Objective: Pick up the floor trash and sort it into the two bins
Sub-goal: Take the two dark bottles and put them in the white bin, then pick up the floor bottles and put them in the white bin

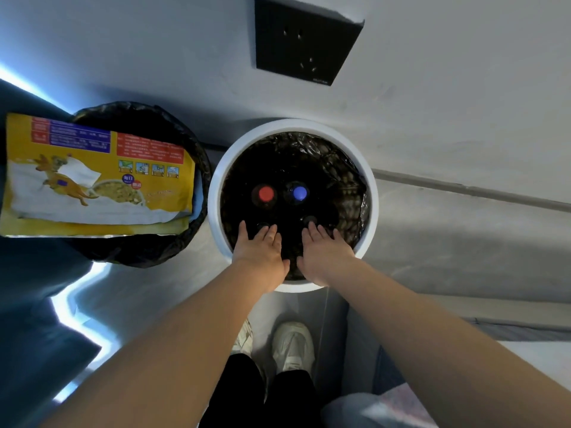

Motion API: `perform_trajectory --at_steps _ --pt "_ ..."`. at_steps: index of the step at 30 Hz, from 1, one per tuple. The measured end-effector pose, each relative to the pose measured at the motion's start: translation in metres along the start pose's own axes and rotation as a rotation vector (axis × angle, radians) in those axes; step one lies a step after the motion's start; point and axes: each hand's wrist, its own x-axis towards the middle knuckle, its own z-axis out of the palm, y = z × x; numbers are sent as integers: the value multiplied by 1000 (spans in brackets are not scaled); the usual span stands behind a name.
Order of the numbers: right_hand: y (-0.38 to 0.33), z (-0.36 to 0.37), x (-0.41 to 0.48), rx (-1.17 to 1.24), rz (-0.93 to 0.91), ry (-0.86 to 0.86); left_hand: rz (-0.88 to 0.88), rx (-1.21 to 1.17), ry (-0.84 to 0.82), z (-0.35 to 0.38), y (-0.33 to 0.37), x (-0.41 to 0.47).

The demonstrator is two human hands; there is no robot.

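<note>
Left hand (261,253), right hand (326,254), palms down, over white bin (373,193)

The grey floor (448,242) carries two bins just beside each other: a black-lined bin (148,253) left, a white round bin (293,125) right. Two white sneakers (292,347) stand near the white one.

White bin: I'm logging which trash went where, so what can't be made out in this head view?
Head view:
White bin contents: darkness inside leaves only a red cap and blue cap clear.
Left hand and right hand: what their fingertips touch is lost in that dark.
Black bin contents: hidden under the yellow bag lying across its mouth.
Bag's print: too small to read.
</note>
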Motion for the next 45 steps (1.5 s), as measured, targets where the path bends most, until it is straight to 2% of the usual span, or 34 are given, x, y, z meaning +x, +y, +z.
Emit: perform_trajectory --at_steps 6,10,16,23,29,41,45 --pt "-10 -1 16 6 15 -20 -17 -50 -32 3 4 15" --pt "-5 -4 -7 52 82 12 -55 -65 22 -2 1 -13" --pt "-2 -27 -101 -73 23 126 -116 -134 178 -26 -1 -116" --pt "-33 -49 -232 -252 -154 338 -322 -349 302 -25 10 -264" --pt "-85 -27 -300 -307 -324 464 -595 -617 401 47 38 -365" --pt "-233 84 -377 -741 -787 265 -992 -1106 253 233 142 -503" --pt "-274 143 -395 -926 -870 239 -1106 -1267 214 304 181 -529"
